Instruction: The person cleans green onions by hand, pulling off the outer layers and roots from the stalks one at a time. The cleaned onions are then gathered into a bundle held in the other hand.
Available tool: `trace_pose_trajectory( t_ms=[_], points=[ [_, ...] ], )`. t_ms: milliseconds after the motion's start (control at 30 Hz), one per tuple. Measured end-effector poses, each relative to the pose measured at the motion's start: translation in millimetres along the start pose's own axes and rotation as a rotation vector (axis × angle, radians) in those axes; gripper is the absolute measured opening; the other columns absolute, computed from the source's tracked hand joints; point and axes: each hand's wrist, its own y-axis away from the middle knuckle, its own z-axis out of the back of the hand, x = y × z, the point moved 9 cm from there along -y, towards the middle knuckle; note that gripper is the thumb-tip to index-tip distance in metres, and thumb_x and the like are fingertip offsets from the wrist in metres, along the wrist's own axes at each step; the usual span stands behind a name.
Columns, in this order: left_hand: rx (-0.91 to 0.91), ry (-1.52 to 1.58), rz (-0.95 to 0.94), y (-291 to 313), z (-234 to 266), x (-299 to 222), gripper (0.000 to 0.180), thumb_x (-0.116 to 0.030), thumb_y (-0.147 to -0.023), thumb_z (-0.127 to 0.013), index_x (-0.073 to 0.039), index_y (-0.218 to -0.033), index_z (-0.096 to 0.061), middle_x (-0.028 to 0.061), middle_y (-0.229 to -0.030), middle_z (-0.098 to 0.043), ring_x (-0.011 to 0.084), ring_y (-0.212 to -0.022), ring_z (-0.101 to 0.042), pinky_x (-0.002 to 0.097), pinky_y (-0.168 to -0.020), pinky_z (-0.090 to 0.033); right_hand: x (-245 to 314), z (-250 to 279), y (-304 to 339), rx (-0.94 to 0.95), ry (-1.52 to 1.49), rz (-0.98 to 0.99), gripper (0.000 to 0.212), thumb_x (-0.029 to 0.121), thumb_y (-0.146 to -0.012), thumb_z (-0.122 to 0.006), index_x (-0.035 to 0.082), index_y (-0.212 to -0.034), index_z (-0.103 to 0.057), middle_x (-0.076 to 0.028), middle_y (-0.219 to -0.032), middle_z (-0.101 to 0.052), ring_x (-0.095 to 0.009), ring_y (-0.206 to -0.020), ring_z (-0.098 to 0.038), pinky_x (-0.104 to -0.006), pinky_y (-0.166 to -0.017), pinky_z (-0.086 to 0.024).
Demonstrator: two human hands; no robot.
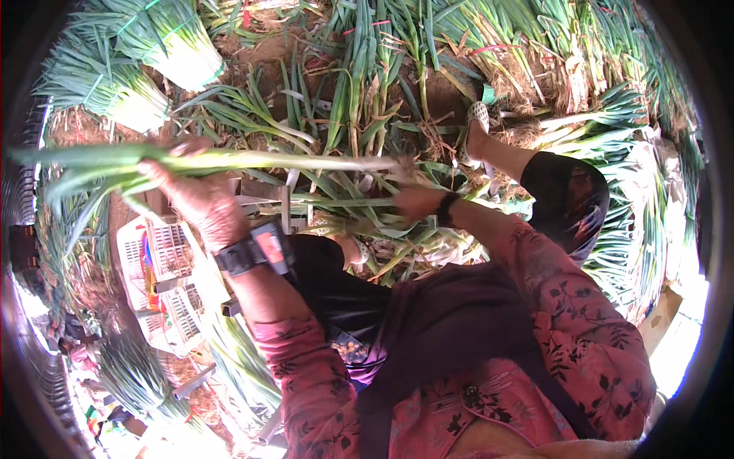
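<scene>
The fingers of the left hand (205, 195) are closed around a long green onion (290, 160), gripping it where the pale shank turns to leaves. The stalk lies nearly level, its leaves (blurred at the tips) spreading out to the left of those fingers and its white shank running right, toward the other hand. The right hand (419, 203) is just below the root end, its fingers bent; blur there means I cannot tell whether they touch the onion or hold anything. A dark wristband (446, 209) sits just behind them. Below the left fingers stands a white plastic basket (126, 264), while beyond them, up and to the left, lie two tied bundles, an upper bundle (183, 57) and a lower bundle (138, 103). Past the right fingers, farther from the body, loose green onions (355, 84) lie on brown soil (260, 50)
</scene>
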Motion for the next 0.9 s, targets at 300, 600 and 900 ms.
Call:
trace_pose_trajectory(
  t_ms=[300,600,900],
  points=[
    [0.218,0.122,-0.168,-17.2,13.3,-48.1,0.052,-0.051,-0.077,-0.066,-0.008,-0.106,-0.058,0.0033,-0.07,-0.05,0.0138,-0.063,-0.046,0.0249,-0.057,-0.043,54.5,81.1,60.1,-0.349,-0.163,0.064,0.027,0.009,-0.077,-0.063,0.004,-0.104,-0.059,-0.018,-0.088,-0.06,-0.033,-0.083,-0.06,-0.0438,-0.072,-0.048],
    [0.1,0.166,-0.15,-6.8,16.1,-17.7,0.054,-0.049,-0.064,-0.076,-0.01,-0.098,-0.062,-0.0002,-0.069,-0.058,0.0139,-0.063,-0.05,0.0302,-0.064,-0.045,127.7,245.1,18.8,-1.259,0.228,0.132,0.027,0.018,-0.078,-0.064,0.005,-0.101,-0.059,-0.01,-0.087,-0.056,-0.027,-0.082,-0.056,-0.0387,-0.072,-0.045],
    [0.27,0.199,0.061,-1.7,-13.7,-5.1,0.054,-0.053,-0.076,-0.064,-0.008,-0.106,-0.061,-0.0009,-0.064,-0.044,0.0095,-0.058,-0.041,0.0234,-0.055,-0.04,80.9,184.9,-71.8,-0.602,-0.282,0.018,0.029,0.029,-0.092,-0.054,0.002,-0.101,-0.062,-0.012,-0.065,-0.054,-0.024,-0.064,-0.06,-0.0407,-0.059,-0.048]
  ],
)
